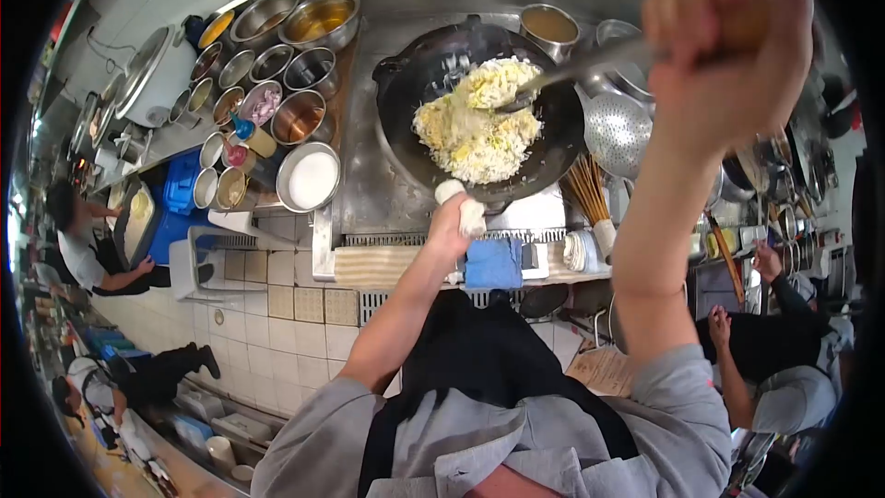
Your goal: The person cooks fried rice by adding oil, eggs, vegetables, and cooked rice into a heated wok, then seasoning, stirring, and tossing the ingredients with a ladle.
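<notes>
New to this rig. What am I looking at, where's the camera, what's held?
No machine here: these are a person's bare hands. The single picture comes from a camera worn on the head, looking forward and down; its wide lens bends the edges.

On the grey metal cooking counter sits a round black wok with white-and-yellow grainy food, apparently rice. A round perforated metal strainer is to its right.

The left hand grips a white cloth at the wok's near edge. The raised right hand holds a long-handled metal ladle, its end in the food.
</notes>
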A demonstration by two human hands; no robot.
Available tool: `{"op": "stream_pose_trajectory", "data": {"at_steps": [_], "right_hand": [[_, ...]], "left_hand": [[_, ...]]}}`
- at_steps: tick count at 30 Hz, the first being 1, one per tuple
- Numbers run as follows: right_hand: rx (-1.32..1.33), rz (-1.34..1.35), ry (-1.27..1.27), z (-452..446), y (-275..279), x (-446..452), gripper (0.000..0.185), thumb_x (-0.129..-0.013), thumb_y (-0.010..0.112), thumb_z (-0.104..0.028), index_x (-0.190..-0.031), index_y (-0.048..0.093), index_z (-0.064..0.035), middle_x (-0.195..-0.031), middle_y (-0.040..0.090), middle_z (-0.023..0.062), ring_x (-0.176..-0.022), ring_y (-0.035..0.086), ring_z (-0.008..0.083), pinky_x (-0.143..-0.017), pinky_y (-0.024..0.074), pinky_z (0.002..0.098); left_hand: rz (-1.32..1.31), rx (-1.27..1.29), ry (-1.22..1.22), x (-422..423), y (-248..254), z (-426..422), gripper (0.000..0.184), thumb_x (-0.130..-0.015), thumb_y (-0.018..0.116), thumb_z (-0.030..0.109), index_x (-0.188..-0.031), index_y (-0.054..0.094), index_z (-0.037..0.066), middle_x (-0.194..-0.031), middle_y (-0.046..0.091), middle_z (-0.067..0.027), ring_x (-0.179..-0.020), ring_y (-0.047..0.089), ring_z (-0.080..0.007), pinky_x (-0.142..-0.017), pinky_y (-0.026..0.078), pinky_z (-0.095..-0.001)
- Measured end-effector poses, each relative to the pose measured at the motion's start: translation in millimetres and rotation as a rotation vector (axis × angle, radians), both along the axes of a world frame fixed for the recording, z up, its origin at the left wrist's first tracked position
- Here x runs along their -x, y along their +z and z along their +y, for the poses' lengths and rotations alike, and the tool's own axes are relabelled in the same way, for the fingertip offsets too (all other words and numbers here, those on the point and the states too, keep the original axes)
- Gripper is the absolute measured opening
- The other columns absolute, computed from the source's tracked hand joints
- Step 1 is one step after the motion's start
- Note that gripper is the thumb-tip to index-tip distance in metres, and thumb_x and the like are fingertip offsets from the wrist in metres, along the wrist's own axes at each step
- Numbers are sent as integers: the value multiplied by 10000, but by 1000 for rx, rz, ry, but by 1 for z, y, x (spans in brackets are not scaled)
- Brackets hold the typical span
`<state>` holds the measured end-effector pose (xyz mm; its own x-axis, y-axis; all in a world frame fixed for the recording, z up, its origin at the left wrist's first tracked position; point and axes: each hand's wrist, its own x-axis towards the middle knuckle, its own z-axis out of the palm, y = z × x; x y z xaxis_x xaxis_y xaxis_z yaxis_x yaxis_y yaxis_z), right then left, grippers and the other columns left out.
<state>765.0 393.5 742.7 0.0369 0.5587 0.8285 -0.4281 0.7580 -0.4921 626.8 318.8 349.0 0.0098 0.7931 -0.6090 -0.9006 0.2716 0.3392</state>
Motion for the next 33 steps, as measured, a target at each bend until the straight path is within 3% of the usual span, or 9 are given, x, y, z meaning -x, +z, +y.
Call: {"op": "stream_pose_trajectory", "data": {"at_steps": [4,6,10,12,18,21,24,28,33], "right_hand": [[45,-214,-377,21,-120,50,326,-858,701,-167,-616,504,-72,-561,432,-49,-523,389,41,-491,307,222],[239,-295,-37,65,-156,56,340,-846,722,-143,-610,487,-77,-571,413,-74,-558,360,25,-510,288,206],[286,-57,-20,68,-108,6,358,-862,718,-156,-586,503,-83,-533,496,-48,-468,442,27,-416,323,214],[238,47,-171,75,-144,-1,354,-861,706,-142,-584,494,-81,-526,495,-38,-463,447,31,-413,333,215],[336,111,47,89,-105,43,345,-843,659,-71,-574,444,-78,-514,482,-21,-464,453,43,-423,345,228],[206,-225,210,84,-135,47,337,-850,649,-100,-571,465,-62,-498,476,-16,-430,441,59,-414,356,243],[376,-270,100,112,-91,55,302,-859,622,-96,-586,501,-49,-492,487,-11,-418,446,62,-409,360,247],[214,-123,143,78,-101,56,268,-912,514,-55,-653,445,-59,-489,421,21,-393,392,105,-416,348,287],[214,-404,27,107,-87,88,245,-903,527,-52,-662,492,-21,-517,478,34,-411,441,112,-408,359,277]], "left_hand": [[153,-29,-80,11,-51,40,96,-894,547,149,-938,543,64,-732,630,-95,-619,644,-237,-486,507,-351],[190,12,-115,10,-17,24,163,-880,595,192,-960,555,56,-787,640,-92,-648,653,-234,-524,527,-340],[314,-75,-73,27,-12,-34,295,-906,602,243,-1100,553,27,-893,665,-116,-726,678,-229,-551,539,-325],[450,-38,26,33,-5,-71,329,-913,600,262,-1139,545,29,-941,672,-130,-772,688,-227,-578,552,-321],[663,95,188,42,19,-145,324,-909,595,244,-1128,526,16,-943,667,-165,-778,683,-225,-588,553,-319],[676,64,201,54,0,-185,320,-906,594,233,-1132,519,20,-913,667,-179,-740,672,-224,-570,543,-313],[581,81,241,49,9,-213,327,-910,586,241,-1139,517,18,-889,670,-173,-693,656,-218,-557,533,-301],[413,82,353,34,12,-236,323,-917,574,227,-1138,531,-4,-930,671,-169,-690,645,-214,-597,531,-296],[305,62,309,26,4,-254,420,-937,526,327,-1242,478,42,-1062,646,-179,-752,607,-216,-653,516,-313]]}}
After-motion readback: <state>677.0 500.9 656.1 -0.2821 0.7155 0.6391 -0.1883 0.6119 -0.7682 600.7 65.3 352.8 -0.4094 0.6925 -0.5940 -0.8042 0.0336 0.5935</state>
